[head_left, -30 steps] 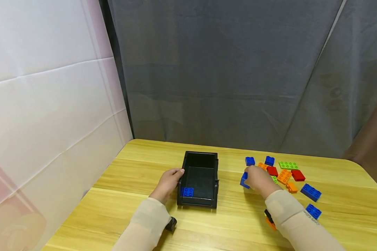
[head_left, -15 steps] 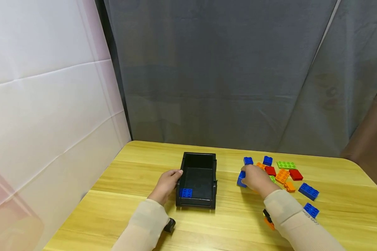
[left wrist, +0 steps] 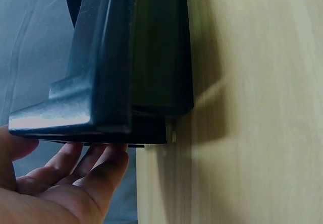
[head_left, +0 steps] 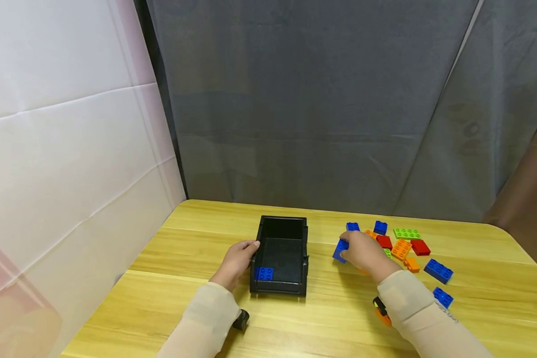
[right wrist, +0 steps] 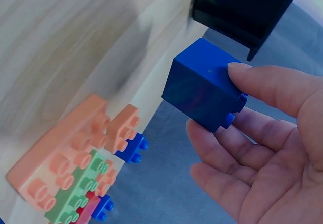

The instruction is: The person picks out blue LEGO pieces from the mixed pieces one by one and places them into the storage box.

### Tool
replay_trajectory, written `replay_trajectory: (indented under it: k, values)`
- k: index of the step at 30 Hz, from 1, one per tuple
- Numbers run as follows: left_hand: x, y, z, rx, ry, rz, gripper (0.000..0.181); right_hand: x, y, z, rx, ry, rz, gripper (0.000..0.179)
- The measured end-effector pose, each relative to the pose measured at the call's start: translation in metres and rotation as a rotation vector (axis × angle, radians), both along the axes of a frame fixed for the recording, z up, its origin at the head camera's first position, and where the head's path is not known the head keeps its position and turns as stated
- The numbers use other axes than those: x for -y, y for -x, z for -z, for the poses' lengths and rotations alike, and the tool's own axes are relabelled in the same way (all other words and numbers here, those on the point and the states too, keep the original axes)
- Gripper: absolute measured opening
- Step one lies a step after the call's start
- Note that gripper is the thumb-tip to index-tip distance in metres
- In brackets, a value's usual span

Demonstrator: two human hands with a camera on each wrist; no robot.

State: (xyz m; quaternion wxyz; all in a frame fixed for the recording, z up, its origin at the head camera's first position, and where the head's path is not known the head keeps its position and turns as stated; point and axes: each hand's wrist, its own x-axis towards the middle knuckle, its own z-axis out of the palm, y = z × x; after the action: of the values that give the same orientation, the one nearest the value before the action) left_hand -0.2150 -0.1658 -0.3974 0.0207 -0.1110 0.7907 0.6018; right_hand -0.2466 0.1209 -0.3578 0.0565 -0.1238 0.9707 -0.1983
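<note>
In the head view, my right hand point(head_left: 366, 253) pinches a blue toy building brick point(head_left: 339, 251) at the left side of a group of loose bricks. The right wrist view shows this brick point(right wrist: 199, 85) between thumb and fingers, its studs turned toward the palm. My left hand point(head_left: 236, 261) holds the left side of a black plastic bin point(head_left: 278, 287), thumb at the rim. Seen from the left wrist, the fingertips touch the outer wall of the bin point(left wrist: 108, 57). One blue brick point(head_left: 265, 274) lies inside the bin at its near left corner.
Right of the bin lie several bricks, among them a green brick point(head_left: 407, 233), a red brick point(head_left: 420, 247), an orange brick point(head_left: 401, 249) and a blue brick point(head_left: 438, 270). An orange piece point(head_left: 383, 317) sits partly under my right wrist. A grey curtain point(head_left: 286, 109) hangs behind the table.
My right hand has shifted slightly left with the blue brick, which is now a little tilted. The left hand and the bin stay in place; the head view has moved slightly.
</note>
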Motion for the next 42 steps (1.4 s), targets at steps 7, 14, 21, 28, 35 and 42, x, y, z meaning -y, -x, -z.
replay_trajectory:
  k: [7, 14, 21, 28, 35, 42]
  values:
    - [0.000, 0.001, 0.001, -0.007, -0.002, -0.002, 0.043, 0.003, -0.005, -0.009, 0.008, 0.014, 0.007, 0.044]
    - [0.000, 0.001, 0.001, -0.010, -0.010, -0.010, 0.042, 0.006, -0.009, -0.018, -0.006, 0.033, 0.015, 0.046]
    - [0.000, 0.001, 0.000, -0.008, -0.018, -0.014, 0.041, 0.010, -0.013, -0.024, -0.011, 0.051, 0.006, 0.047]
    - [-0.001, 0.001, 0.000, -0.010, -0.013, -0.012, 0.041, 0.013, -0.018, -0.030, -0.005, 0.079, 0.012, 0.049]
    - [0.000, 0.000, 0.000, -0.014, -0.011, -0.007, 0.041, 0.015, -0.022, -0.034, -0.027, 0.107, 0.004, 0.050]
    - [0.000, 0.000, 0.000, -0.019, -0.003, -0.006, 0.041, 0.020, -0.029, -0.039, -0.061, 0.132, -0.020, 0.048]
